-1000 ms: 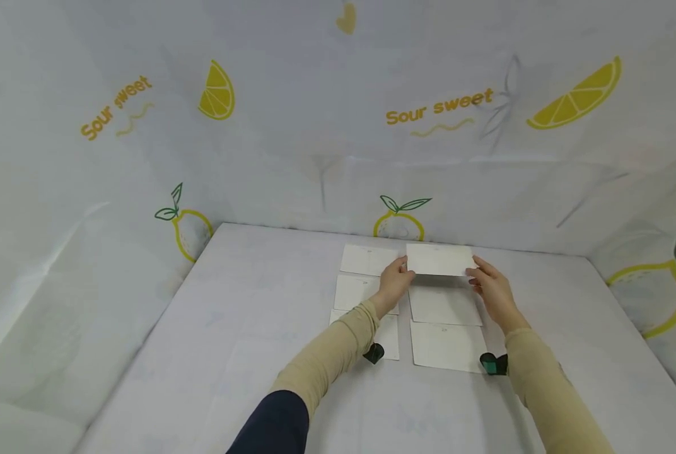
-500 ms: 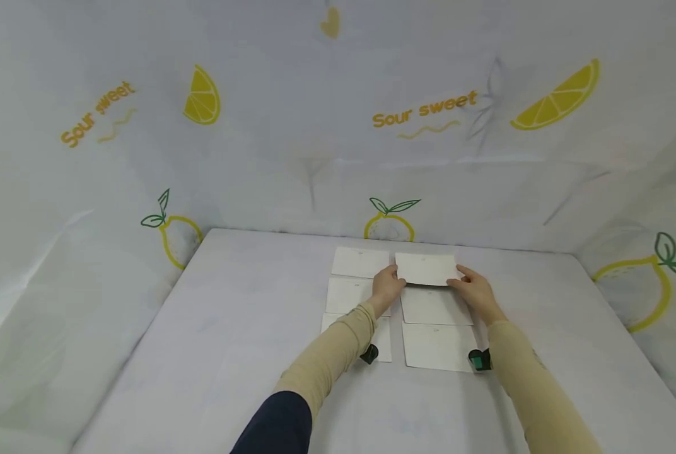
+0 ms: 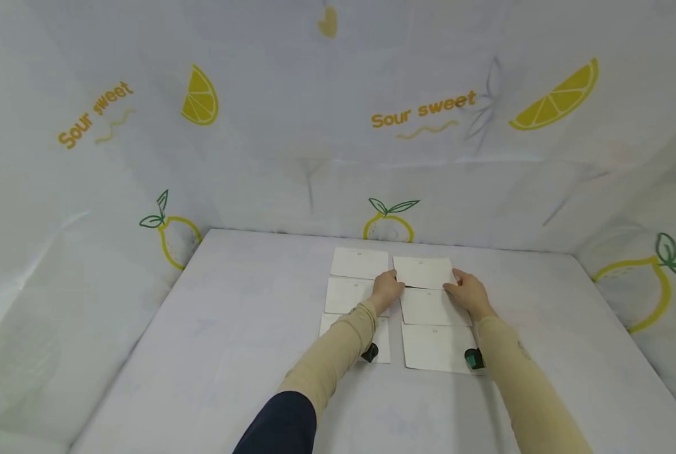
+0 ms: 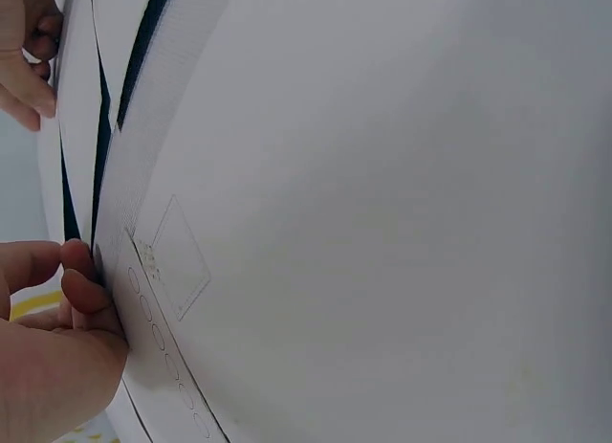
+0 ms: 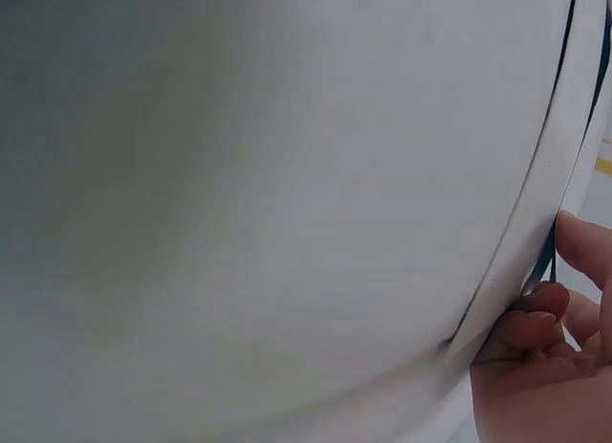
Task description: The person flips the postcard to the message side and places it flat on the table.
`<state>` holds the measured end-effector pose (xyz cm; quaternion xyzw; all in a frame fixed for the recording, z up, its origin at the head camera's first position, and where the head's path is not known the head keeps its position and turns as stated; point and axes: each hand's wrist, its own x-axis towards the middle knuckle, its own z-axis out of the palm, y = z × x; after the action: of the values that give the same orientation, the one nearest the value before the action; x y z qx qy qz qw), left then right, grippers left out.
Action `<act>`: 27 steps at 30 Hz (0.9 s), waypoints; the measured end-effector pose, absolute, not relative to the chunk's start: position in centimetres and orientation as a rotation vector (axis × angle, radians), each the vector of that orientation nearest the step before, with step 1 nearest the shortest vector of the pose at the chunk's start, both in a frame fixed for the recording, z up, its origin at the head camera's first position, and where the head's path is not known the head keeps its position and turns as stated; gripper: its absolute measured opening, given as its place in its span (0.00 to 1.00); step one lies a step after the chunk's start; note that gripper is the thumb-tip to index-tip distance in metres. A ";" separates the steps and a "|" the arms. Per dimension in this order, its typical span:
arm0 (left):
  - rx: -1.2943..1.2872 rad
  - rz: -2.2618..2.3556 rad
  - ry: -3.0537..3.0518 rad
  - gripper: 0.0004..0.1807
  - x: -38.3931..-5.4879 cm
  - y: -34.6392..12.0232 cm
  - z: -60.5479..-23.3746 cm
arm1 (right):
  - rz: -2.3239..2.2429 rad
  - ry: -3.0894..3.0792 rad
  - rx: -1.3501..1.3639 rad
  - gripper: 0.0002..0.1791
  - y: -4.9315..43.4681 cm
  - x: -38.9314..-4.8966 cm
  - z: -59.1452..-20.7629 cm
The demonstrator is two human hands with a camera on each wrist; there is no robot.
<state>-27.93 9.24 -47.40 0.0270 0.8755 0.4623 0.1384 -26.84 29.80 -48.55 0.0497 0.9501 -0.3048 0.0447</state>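
Observation:
White, flat rectangular envelopes lie in two columns of three in the head view. At the back right envelope [image 3: 423, 271], my left hand [image 3: 388, 291] pinches the left edge and my right hand [image 3: 470, 296] pinches the right edge. This envelope lies low, its near edge by the middle right envelope [image 3: 434, 307]. The left wrist view shows my left hand's bent fingers [image 4: 81, 285] at a paper edge, beside an envelope [image 4: 335, 223] printed with a stamp box and a row of ovals. In the right wrist view, my right hand's fingers [image 5: 540, 309] are at a paper edge.
The left column has a back envelope [image 3: 361, 262], a middle one [image 3: 346, 295] and a front one [image 3: 382, 337], the latter two partly behind my left arm. A front right envelope [image 3: 437, 347] lies nearest. White sheeting with lemon prints [image 3: 395, 227] rises behind the table [image 3: 247, 315].
Both hands have lowered the back right envelope from above the table to its place behind the middle right one. The head view has shifted slightly.

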 end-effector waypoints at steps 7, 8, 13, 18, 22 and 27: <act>0.091 1.284 2.531 0.28 -27.8 9.4 -47.4 | -0.876 2.894 0.184 0.33 29.3 -26.7 -48.4; 0.096 1.276 2.532 0.28 -27.7 9.5 -47.4 | -0.869 2.889 0.191 0.32 29.3 -26.6 -48.3; 0.111 1.254 2.553 0.29 -27.7 9.5 -47.2 | -0.885 2.847 0.234 0.32 29.0 -26.6 -48.1; 0.112 1.237 2.592 0.30 -28.2 9.4 -47.1 | -0.949 2.802 0.284 0.32 28.5 -27.1 -47.8; 0.142 1.240 2.613 0.29 -28.4 9.5 -47.2 | -1.007 2.791 0.349 0.31 28.5 -27.3 -47.7; 0.232 1.280 2.670 0.26 -28.6 9.6 -46.8 | -1.033 2.853 0.306 0.28 28.9 -26.8 -47.1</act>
<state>-28.60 9.59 -46.79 0.0780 0.8958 0.4292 0.0855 -26.83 28.90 -47.13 0.1001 0.9346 -0.3383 0.0460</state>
